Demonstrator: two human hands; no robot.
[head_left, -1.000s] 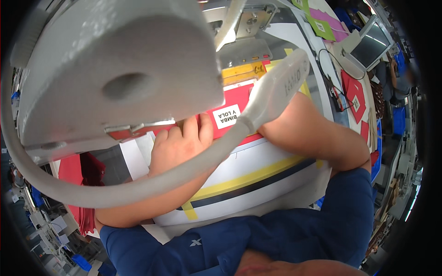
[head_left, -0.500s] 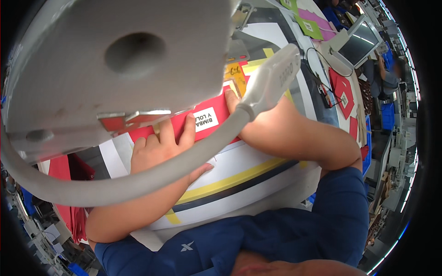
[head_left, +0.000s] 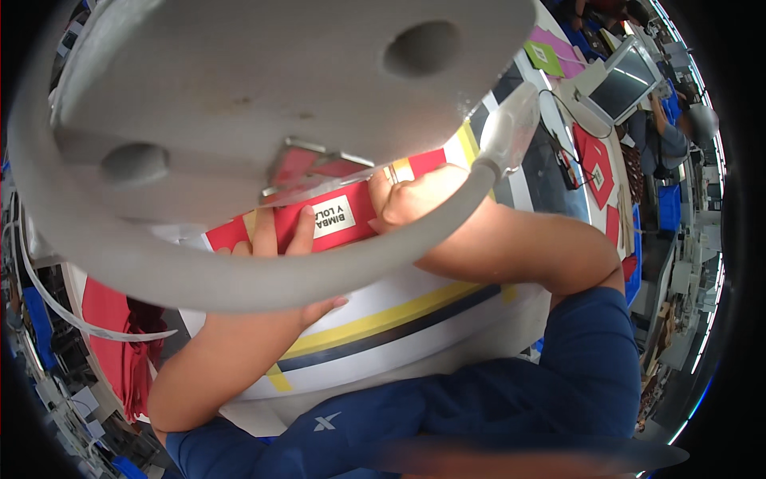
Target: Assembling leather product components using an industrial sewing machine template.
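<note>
Both hands on a red piece under a grey machine head

The left hand (head_left: pixel 275 263) lies flat on the red piece (head_left: pixel 319 219) with its white label; the right hand (head_left: pixel 415 199) pinches its far edge. A grey machine head (head_left: pixel 263 88) looms above the white counter (head_left: pixel 399 351) with yellow and dark stripes.

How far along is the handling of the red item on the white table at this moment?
Done: the red flat item lies on the white table. In hand: the left hand lies on it with fingers spread, and the right hand is closed at its right end. Left: unclear, since a large grey headgear part hides its upper portion.
</note>
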